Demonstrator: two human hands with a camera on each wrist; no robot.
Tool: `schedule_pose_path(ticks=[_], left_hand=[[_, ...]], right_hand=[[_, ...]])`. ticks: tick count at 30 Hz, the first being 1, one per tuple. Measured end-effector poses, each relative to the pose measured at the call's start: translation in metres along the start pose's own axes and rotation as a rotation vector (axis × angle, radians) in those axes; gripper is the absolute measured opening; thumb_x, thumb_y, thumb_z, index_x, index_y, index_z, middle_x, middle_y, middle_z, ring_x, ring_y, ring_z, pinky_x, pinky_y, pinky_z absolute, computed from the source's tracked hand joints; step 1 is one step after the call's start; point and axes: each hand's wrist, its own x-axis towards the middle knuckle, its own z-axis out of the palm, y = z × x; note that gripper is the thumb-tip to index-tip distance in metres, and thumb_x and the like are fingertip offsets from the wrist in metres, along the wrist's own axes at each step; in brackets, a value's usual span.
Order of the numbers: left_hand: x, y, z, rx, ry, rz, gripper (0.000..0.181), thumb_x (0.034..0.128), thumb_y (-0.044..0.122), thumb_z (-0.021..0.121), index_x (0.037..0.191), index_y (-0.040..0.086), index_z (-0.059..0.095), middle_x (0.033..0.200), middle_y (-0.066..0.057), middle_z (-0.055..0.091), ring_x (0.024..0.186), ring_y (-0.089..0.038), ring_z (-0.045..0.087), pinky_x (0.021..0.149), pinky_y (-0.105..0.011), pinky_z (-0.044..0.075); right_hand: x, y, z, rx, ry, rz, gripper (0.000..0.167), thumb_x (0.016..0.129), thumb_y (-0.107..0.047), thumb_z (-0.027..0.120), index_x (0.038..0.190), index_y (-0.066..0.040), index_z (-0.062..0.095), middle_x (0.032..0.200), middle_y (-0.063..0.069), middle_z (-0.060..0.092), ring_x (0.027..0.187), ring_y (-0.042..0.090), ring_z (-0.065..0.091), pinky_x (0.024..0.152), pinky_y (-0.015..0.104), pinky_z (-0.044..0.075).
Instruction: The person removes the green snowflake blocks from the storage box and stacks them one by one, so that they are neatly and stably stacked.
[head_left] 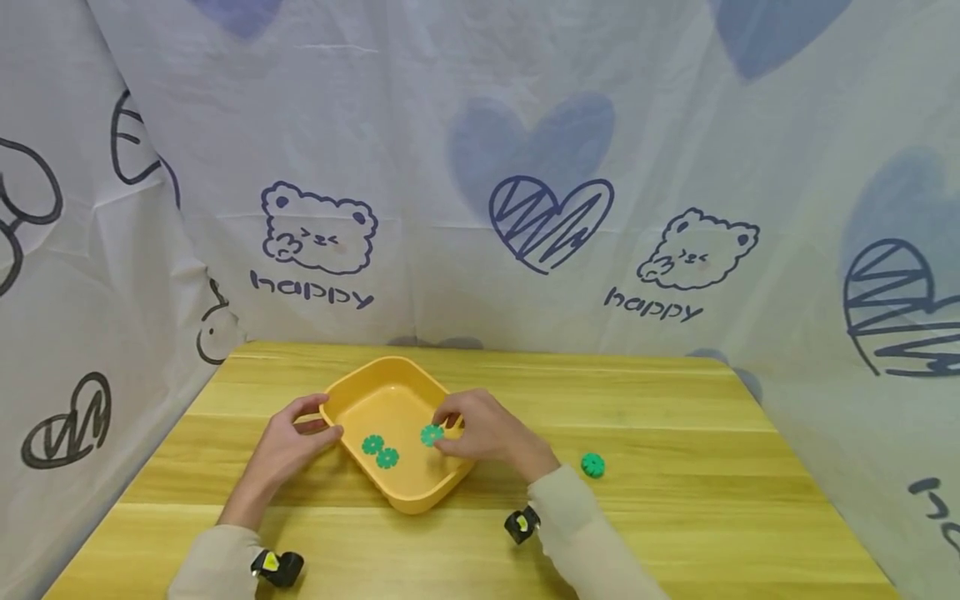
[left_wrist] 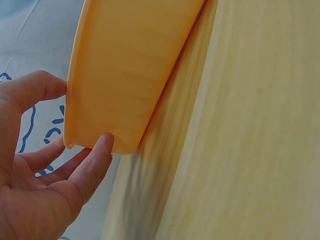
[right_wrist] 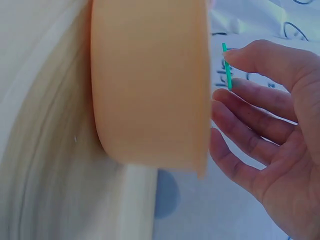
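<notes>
A yellow plastic basin (head_left: 390, 404) stands on the wooden table. My left hand (head_left: 288, 440) holds its left corner; in the left wrist view the thumb and fingertips spread round the outside of the basin (left_wrist: 125, 60). Over the basin's right side, my right hand (head_left: 487, 427) pinches a green notched plastic disc (head_left: 431, 435) between thumb and fingers. That disc (right_wrist: 227, 67) shows edge-on in the right wrist view, beyond the basin's rim. Two more green discs (head_left: 380, 452) lie side by side on the basin floor.
Right of the basin, on the table (head_left: 675, 517), lies a thicker green notched piece (head_left: 592, 465), perhaps several discs together. A white cloth (head_left: 435, 275) with bear and heart drawings hangs behind and at both sides. Each wrist wears a small black camera (head_left: 522, 523).
</notes>
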Motion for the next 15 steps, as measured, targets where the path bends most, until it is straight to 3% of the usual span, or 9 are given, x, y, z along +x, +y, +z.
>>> schedule_pose_path(ticks=[6, 15], left_hand=[[-0.002, 0.002, 0.001, -0.013, 0.000, -0.009, 0.070, 0.0946, 0.024, 0.074, 0.153, 0.002, 0.043, 0.154, -0.027, 0.045, 0.135, -0.045, 0.056, 0.108, -0.047, 0.053], [0.000, 0.002, 0.000, -0.013, 0.005, -0.008, 0.070, 0.0944, 0.026, 0.074, 0.153, 0.003, 0.044, 0.154, -0.027, 0.045, 0.134, -0.044, 0.056, 0.108, -0.046, 0.053]], right_hand=[[-0.024, 0.012, -0.020, 0.026, 0.089, -0.006, 0.018, 0.088, -0.015, 0.077, 0.103, -0.006, 0.076, 0.102, 0.007, 0.077, 0.094, 0.029, 0.071, 0.084, 0.044, 0.062], [-0.061, 0.029, -0.049, -0.036, 0.166, 0.072, 0.019, 0.086, -0.016, 0.081, 0.102, -0.008, 0.076, 0.099, 0.004, 0.077, 0.089, 0.023, 0.071, 0.079, 0.035, 0.062]])
